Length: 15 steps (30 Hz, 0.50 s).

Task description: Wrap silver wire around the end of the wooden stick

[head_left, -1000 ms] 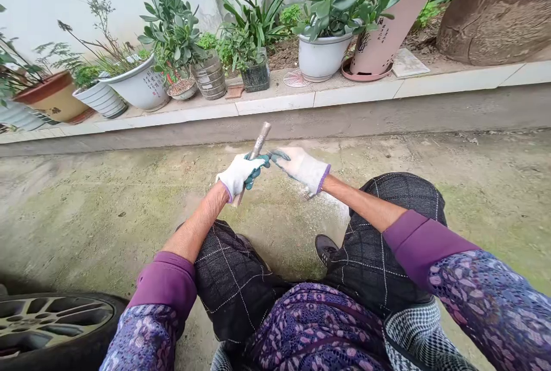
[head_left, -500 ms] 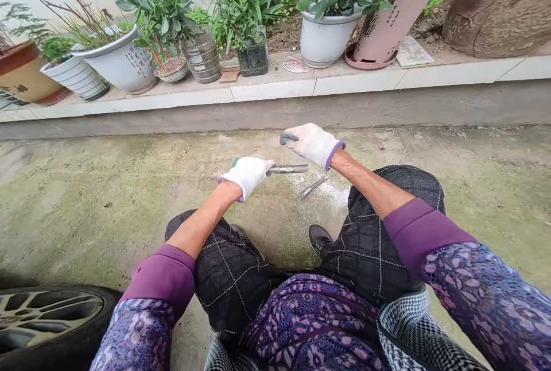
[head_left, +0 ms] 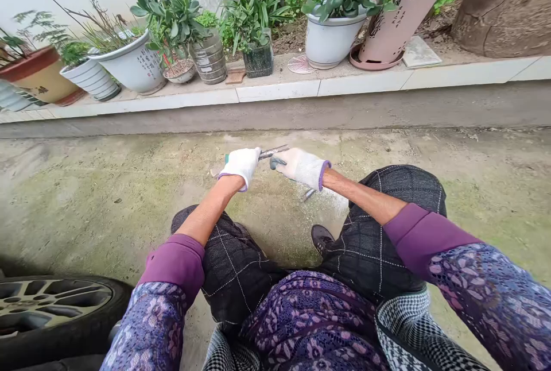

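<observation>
Apparently midway through the job, the person sat with plaid trousers (head_left: 236,270) apart near a wheel (head_left: 55,308), the gloved left hand (head_left: 241,165) keeping its fingers closed round a grey rod (head_left: 272,153) above the concrete floor (head_left: 107,204). Beside the rod's outer end the gloved right hand (head_left: 300,167) had bent fingers, whether pinching it I couldn't tell. Below, white powder (head_left: 338,201) by a second rod (head_left: 309,194) suggested some work done, the amount left being unclear; farther off, potted plants (head_left: 172,20) lined a ledge (head_left: 275,91).
</observation>
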Motion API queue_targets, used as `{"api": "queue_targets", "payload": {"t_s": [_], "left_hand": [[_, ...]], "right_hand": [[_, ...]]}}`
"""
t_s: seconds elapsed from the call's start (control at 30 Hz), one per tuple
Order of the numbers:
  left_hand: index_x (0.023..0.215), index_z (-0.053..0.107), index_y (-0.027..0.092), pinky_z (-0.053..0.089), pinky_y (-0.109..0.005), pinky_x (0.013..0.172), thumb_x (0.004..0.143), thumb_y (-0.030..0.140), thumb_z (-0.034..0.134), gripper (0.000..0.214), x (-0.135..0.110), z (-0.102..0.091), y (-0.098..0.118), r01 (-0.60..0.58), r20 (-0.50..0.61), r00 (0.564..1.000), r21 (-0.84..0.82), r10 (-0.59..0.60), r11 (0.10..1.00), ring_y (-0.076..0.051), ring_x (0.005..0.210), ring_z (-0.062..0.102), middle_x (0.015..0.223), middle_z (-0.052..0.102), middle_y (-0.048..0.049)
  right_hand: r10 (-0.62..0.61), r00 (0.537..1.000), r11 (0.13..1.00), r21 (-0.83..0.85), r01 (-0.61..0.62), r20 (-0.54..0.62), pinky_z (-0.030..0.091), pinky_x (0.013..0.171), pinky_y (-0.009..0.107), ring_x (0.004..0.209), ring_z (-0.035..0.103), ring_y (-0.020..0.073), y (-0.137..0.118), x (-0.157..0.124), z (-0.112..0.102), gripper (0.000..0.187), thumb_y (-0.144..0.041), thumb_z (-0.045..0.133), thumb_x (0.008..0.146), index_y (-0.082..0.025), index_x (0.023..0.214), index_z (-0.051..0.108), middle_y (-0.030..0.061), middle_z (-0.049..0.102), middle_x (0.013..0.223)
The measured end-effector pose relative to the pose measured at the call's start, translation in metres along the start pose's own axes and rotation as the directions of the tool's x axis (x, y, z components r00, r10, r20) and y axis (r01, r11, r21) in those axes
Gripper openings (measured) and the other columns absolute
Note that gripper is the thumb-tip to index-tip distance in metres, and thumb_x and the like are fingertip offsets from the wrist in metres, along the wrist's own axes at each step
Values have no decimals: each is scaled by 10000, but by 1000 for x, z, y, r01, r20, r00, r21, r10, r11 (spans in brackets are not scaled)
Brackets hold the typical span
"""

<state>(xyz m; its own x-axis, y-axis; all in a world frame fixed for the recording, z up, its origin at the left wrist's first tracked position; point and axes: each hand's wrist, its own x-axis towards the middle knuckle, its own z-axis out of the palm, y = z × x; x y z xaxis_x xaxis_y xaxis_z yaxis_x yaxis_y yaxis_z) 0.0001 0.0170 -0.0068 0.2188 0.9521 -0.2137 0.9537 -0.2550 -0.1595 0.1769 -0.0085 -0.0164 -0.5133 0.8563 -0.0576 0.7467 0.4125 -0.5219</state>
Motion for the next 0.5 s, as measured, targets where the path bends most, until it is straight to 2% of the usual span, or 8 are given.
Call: {"api": "queue_targets", "payload": {"t_s": [0.17, 0.23, 0.3, 0.37, 0.43, 0.5], "left_hand": [[1145, 676, 173, 479, -334, 769, 921, 149, 500, 285, -3, 7, 11, -181, 77, 982, 101, 173, 978, -269, 858, 718, 891, 736, -156], [1153, 679, 200, 479, -337, 748, 923, 133, 469, 318, -3, 9, 13, -262, 87, 964, 118, 253, 958, -273, 843, 720, 885, 739, -141], [1174, 680, 230, 479, -338, 724, 933, 151, 450, 342, -4, 10, 12, -329, 70, 944, 117, 322, 937, -272, 812, 719, 877, 740, -126], [1186, 685, 260, 477, -327, 713, 936, 200, 471, 335, -5, 10, 9, -327, 28, 945, 54, 326, 944, -259, 785, 712, 866, 740, -101], [1180, 697, 258, 476, -312, 723, 931, 268, 508, 313, -7, 8, 5, -272, -55, 962, -97, 268, 957, -241, 785, 699, 866, 738, -82], [1151, 712, 220, 474, -286, 721, 911, 302, 542, 305, -11, 5, 2, -207, -153, 975, -373, 160, 904, -208, 774, 670, 874, 730, -69]], "right_hand": [[61, 998, 974, -216, -63, -16, 397, 673, 274, 813, 665, 210, 13, 0, -24, 280, -300, 519, 930, -174, 1034, 747, 109, 760, 944], [76, 996, 973, -215, -86, -52, 390, 662, 271, 804, 655, 199, 23, 3, -31, 289, -294, 500, 934, -183, 1028, 750, 91, 759, 948], [63, 995, 988, -135, -74, -79, 390, 655, 258, 778, 628, 174, 33, 8, -34, 275, -256, 495, 923, -180, 981, 753, 68, 751, 935], [53, 996, 998, 21, -52, -67, 389, 624, 237, 700, 580, 136, 41, 13, -33, 237, -202, 513, 885, -170, 901, 748, 38, 724, 859], [91, 996, 967, 240, -88, -2, 364, 530, 222, 560, 491, 101, 43, 16, -29, 213, -178, 517, 857, -162, 867, 730, 4, 642, 702], [138, 987, 885, 437, -159, 81, 297, 423, 216, 443, 381, 82, 40, 15, -21, 209, -191, 508, 856, -157, 897, 710, -32, 509, 568]]}}
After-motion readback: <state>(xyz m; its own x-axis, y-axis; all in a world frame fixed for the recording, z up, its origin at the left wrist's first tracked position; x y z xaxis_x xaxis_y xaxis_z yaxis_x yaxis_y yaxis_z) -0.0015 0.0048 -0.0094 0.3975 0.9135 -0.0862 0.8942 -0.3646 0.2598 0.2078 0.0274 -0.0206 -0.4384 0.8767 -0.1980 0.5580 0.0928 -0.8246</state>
